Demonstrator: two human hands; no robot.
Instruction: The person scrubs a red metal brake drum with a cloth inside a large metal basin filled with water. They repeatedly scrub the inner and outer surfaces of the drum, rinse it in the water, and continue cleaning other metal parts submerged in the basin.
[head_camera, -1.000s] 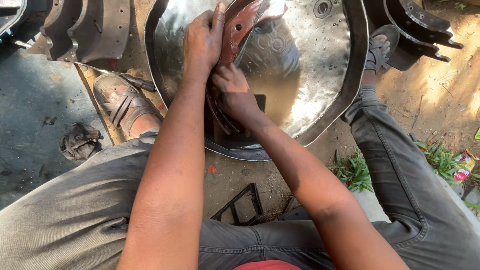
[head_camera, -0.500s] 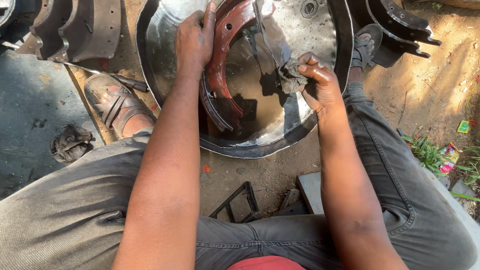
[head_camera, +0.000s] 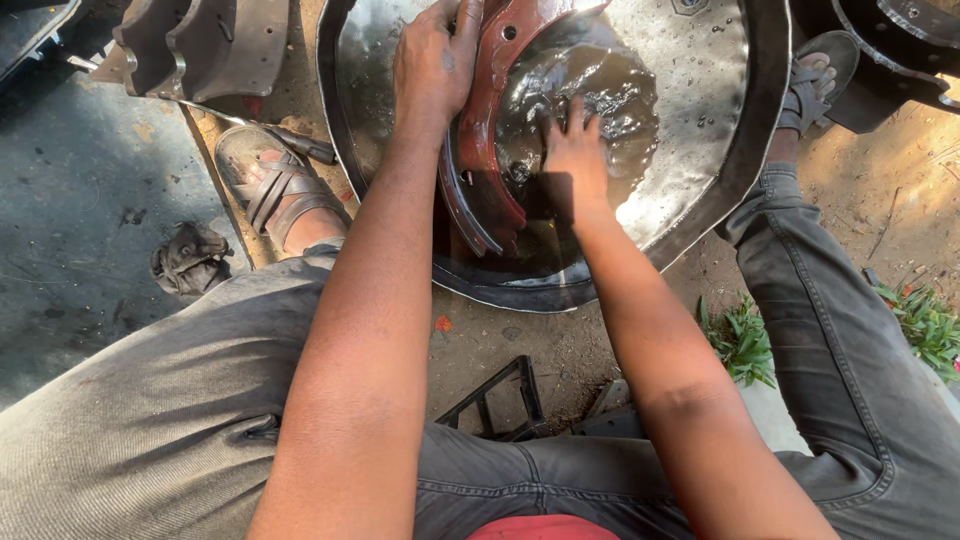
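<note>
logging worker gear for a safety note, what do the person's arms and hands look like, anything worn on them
Both arms are bare from above the elbow down: no sleeves show in the picture. The left hand and right hand have no gloves, rings, watch or wristband. Both hands look grimy and wet from the dirty liquid in the metal basin.

Rust-red brake shoe (head_camera: 492, 120), silvery metal basin (head_camera: 720, 150), murky brown liquid (head_camera: 590, 95).

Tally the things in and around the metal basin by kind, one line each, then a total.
Red curved brake shoe, gripped by left hand: 1
Grey brake shoes on ground: 2
Metal basin, right hand in its dark liquid: 1
Sandals: 2
Total: 6
</note>
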